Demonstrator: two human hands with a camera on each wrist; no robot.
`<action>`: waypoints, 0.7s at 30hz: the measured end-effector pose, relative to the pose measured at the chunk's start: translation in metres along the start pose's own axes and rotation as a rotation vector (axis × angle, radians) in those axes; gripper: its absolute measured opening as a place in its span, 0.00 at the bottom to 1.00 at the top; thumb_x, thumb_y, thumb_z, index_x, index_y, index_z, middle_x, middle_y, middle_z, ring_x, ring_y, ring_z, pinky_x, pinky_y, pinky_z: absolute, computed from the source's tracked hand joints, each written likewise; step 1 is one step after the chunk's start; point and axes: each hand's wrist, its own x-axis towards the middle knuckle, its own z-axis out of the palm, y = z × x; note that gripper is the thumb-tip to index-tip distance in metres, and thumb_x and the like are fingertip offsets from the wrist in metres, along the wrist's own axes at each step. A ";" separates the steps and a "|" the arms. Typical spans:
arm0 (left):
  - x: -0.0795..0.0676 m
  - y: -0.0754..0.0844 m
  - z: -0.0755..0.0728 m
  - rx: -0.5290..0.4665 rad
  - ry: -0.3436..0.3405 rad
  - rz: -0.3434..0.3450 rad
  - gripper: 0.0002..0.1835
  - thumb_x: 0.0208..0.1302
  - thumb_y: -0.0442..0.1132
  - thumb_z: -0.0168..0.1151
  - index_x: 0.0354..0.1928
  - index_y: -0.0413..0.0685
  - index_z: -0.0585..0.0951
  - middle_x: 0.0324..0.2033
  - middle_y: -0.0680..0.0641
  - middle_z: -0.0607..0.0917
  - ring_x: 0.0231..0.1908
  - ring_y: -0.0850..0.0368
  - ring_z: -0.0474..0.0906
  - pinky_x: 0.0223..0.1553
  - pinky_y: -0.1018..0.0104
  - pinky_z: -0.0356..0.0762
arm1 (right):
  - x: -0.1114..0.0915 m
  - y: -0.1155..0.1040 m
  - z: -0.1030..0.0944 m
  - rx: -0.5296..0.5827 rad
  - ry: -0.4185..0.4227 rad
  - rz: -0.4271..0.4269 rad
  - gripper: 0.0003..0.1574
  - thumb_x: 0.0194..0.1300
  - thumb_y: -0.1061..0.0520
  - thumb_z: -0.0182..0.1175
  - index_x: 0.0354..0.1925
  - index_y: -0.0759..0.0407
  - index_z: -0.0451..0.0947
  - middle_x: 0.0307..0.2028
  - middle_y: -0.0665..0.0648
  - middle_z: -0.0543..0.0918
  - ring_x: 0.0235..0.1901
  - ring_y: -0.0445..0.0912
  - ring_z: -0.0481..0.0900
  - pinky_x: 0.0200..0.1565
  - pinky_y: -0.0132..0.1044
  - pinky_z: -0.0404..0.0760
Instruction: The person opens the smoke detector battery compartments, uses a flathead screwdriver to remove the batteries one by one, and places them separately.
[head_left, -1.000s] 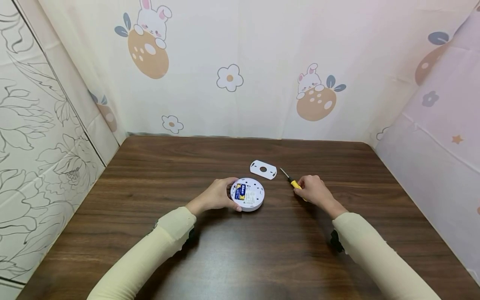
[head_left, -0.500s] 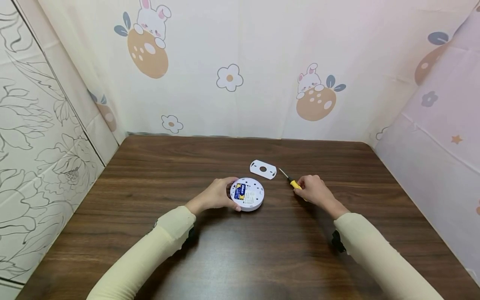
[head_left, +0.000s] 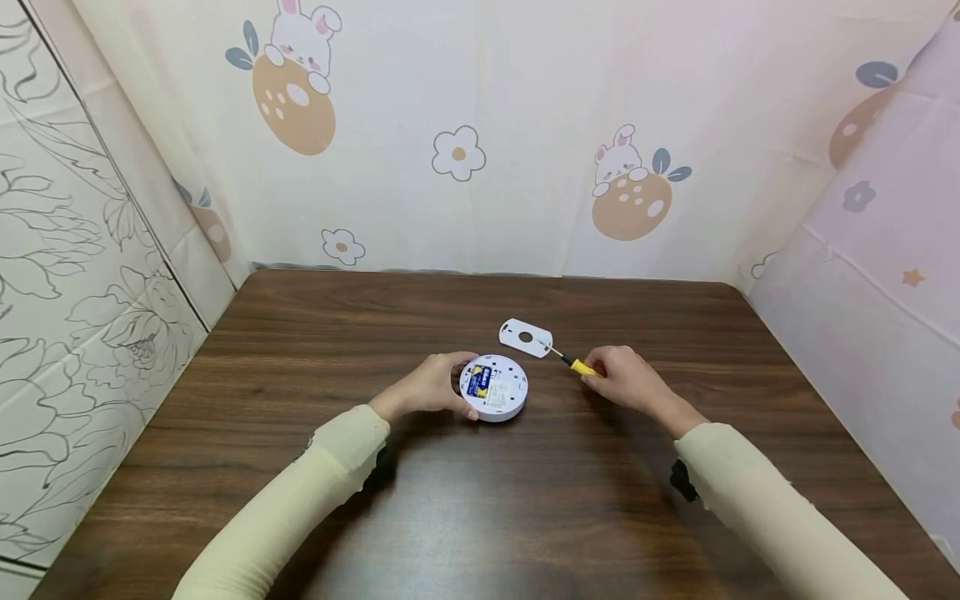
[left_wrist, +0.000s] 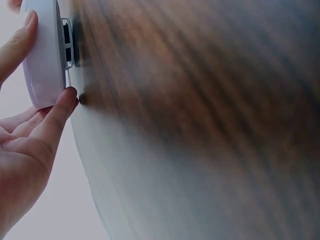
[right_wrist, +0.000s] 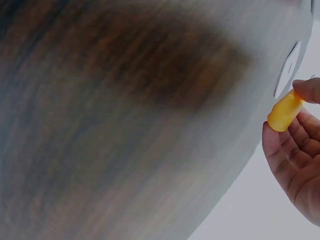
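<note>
My left hand grips a round white smoke detector by its left edge, thumb at the near side and fingers at the far side. Its back faces up and shows blue and yellow batteries in a compartment. In the left wrist view the smoke detector is seen edge-on, with slotted vents below. My right hand pinches the yellow handle of a screwdriver. The shaft points up and left, its tip overlapping the right end of a white mounting plate with a round central hole.
Everything is at a dark wood-grain table, with the plate behind the smoke detector. A patterned curtain hangs along the table's back edge, and more patterned fabric borders the left and right sides.
My right hand has moved the screwdriver slightly left, so its tip now overlaps the mounting plate instead of pointing past its right end. My left hand and the smoke detector have hardly moved.
</note>
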 end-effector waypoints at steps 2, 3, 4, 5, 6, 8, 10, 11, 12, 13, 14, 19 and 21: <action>0.001 -0.001 -0.001 -0.009 -0.013 0.011 0.49 0.35 0.40 0.83 0.63 0.34 0.69 0.55 0.40 0.78 0.55 0.52 0.73 0.58 0.59 0.68 | 0.001 -0.003 -0.001 0.002 0.000 -0.017 0.07 0.59 0.61 0.65 0.35 0.65 0.80 0.24 0.52 0.75 0.20 0.43 0.68 0.23 0.36 0.69; 0.001 -0.002 -0.001 -0.011 -0.019 0.017 0.49 0.36 0.40 0.82 0.63 0.33 0.69 0.56 0.40 0.77 0.56 0.52 0.73 0.59 0.59 0.68 | 0.001 -0.005 -0.002 0.003 0.000 -0.025 0.07 0.59 0.61 0.65 0.35 0.65 0.80 0.24 0.52 0.75 0.20 0.43 0.68 0.23 0.36 0.69; 0.001 -0.002 -0.002 -0.014 -0.026 0.022 0.49 0.36 0.40 0.82 0.64 0.33 0.68 0.56 0.40 0.77 0.56 0.52 0.72 0.59 0.59 0.67 | 0.002 -0.006 -0.002 0.004 0.000 -0.034 0.07 0.59 0.61 0.65 0.35 0.65 0.80 0.24 0.52 0.75 0.20 0.43 0.67 0.23 0.36 0.69; 0.002 -0.003 -0.002 -0.023 -0.036 0.028 0.50 0.37 0.39 0.82 0.64 0.33 0.68 0.57 0.40 0.76 0.57 0.52 0.72 0.60 0.59 0.67 | 0.002 -0.008 -0.003 0.004 0.000 -0.042 0.07 0.59 0.61 0.65 0.35 0.65 0.80 0.24 0.52 0.75 0.20 0.43 0.68 0.23 0.36 0.69; 0.002 -0.004 -0.002 -0.029 -0.047 0.033 0.50 0.38 0.39 0.82 0.65 0.33 0.67 0.58 0.40 0.76 0.57 0.52 0.72 0.60 0.59 0.66 | 0.002 -0.010 -0.003 0.003 0.000 -0.048 0.07 0.59 0.61 0.65 0.35 0.65 0.80 0.24 0.51 0.75 0.20 0.43 0.68 0.23 0.36 0.69; 0.002 -0.005 -0.003 -0.049 -0.077 0.042 0.50 0.40 0.37 0.81 0.66 0.32 0.64 0.60 0.39 0.74 0.60 0.51 0.69 0.62 0.59 0.63 | 0.003 -0.013 -0.003 0.002 0.000 -0.058 0.08 0.59 0.61 0.66 0.36 0.65 0.80 0.24 0.51 0.75 0.20 0.43 0.68 0.23 0.36 0.70; 0.002 -0.006 -0.003 -0.070 -0.107 0.045 0.53 0.42 0.36 0.79 0.69 0.32 0.59 0.64 0.38 0.69 0.63 0.50 0.65 0.64 0.58 0.59 | 0.004 -0.016 -0.003 0.004 -0.001 -0.063 0.08 0.59 0.61 0.66 0.36 0.65 0.80 0.25 0.52 0.76 0.21 0.42 0.68 0.24 0.36 0.70; 0.001 -0.005 -0.003 -0.074 -0.116 0.045 0.54 0.43 0.36 0.79 0.70 0.32 0.56 0.66 0.37 0.66 0.65 0.49 0.61 0.66 0.57 0.56 | 0.004 -0.017 -0.003 0.003 -0.002 -0.064 0.08 0.59 0.61 0.66 0.36 0.65 0.80 0.25 0.52 0.76 0.21 0.42 0.68 0.24 0.35 0.70; 0.001 -0.004 -0.002 -0.076 -0.116 0.039 0.57 0.43 0.37 0.79 0.71 0.32 0.53 0.68 0.37 0.62 0.67 0.49 0.58 0.67 0.56 0.53 | 0.004 -0.017 -0.003 0.003 -0.002 -0.064 0.09 0.59 0.61 0.66 0.36 0.65 0.80 0.25 0.52 0.76 0.21 0.43 0.68 0.24 0.35 0.70; 0.000 -0.003 -0.001 -0.071 -0.110 0.026 0.59 0.43 0.38 0.79 0.72 0.33 0.50 0.70 0.37 0.58 0.68 0.48 0.54 0.67 0.56 0.51 | 0.004 -0.018 -0.003 0.004 -0.003 -0.062 0.09 0.59 0.61 0.66 0.36 0.65 0.80 0.25 0.52 0.76 0.21 0.43 0.69 0.24 0.35 0.70; 0.000 -0.001 0.001 -0.057 -0.094 0.011 0.62 0.42 0.40 0.80 0.73 0.34 0.47 0.71 0.37 0.55 0.69 0.48 0.51 0.68 0.55 0.49 | 0.004 -0.019 -0.003 0.005 -0.003 -0.059 0.09 0.59 0.60 0.66 0.37 0.65 0.80 0.25 0.52 0.76 0.21 0.43 0.69 0.24 0.35 0.71; -0.004 0.011 0.015 0.039 0.056 -0.098 0.72 0.34 0.50 0.83 0.73 0.35 0.43 0.69 0.33 0.54 0.68 0.44 0.51 0.67 0.52 0.52 | 0.005 -0.021 -0.003 0.004 -0.003 -0.050 0.10 0.59 0.60 0.66 0.37 0.65 0.80 0.26 0.52 0.77 0.22 0.43 0.70 0.25 0.36 0.72; -0.004 0.016 0.020 0.075 0.109 -0.121 0.71 0.31 0.51 0.83 0.72 0.33 0.47 0.66 0.32 0.60 0.65 0.43 0.56 0.65 0.51 0.56 | 0.005 -0.022 -0.004 0.006 -0.005 -0.050 0.10 0.59 0.60 0.66 0.38 0.65 0.80 0.26 0.52 0.77 0.22 0.43 0.70 0.26 0.36 0.72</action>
